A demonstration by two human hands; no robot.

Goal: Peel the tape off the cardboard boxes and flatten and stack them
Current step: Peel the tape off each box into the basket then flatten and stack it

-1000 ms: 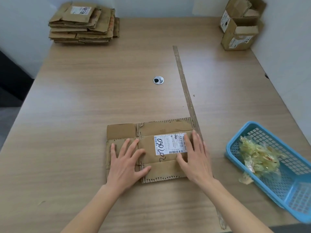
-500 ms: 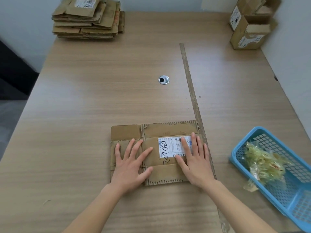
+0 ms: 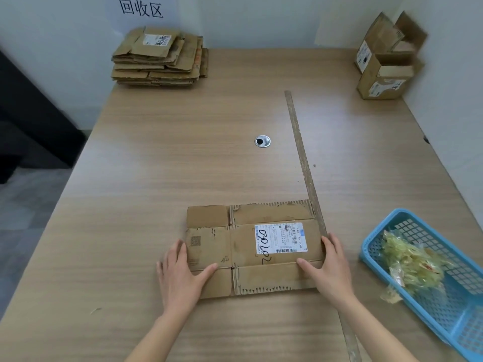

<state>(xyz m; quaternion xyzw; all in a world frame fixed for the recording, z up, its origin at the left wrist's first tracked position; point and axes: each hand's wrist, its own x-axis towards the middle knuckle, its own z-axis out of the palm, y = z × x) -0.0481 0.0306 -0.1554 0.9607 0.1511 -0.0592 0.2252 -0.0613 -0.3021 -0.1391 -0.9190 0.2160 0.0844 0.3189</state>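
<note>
Directly in front of me, near the table [image 3: 146, 163] edge, lies the flattened box [image 3: 254, 248]. Half a second ago both palms pressed flat on top of it; now my left hand [image 3: 183, 275] grips its left edge and my right hand [image 3: 330, 267] grips its right edge, thumbs on top, fingers curled around the sides. Judgement: pressing is complete, and lifting toward the stack of flattened boxes [image 3: 159, 58], far left of this box, comes next. Box condition: lying flat, flaps spread, edges torn with corrugation exposed, white shipping label [image 3: 281, 237] with handwritten digits facing up. No tape visible on it. Peeled tape fills the blue basket [image 3: 428, 278] to its right.
</note>
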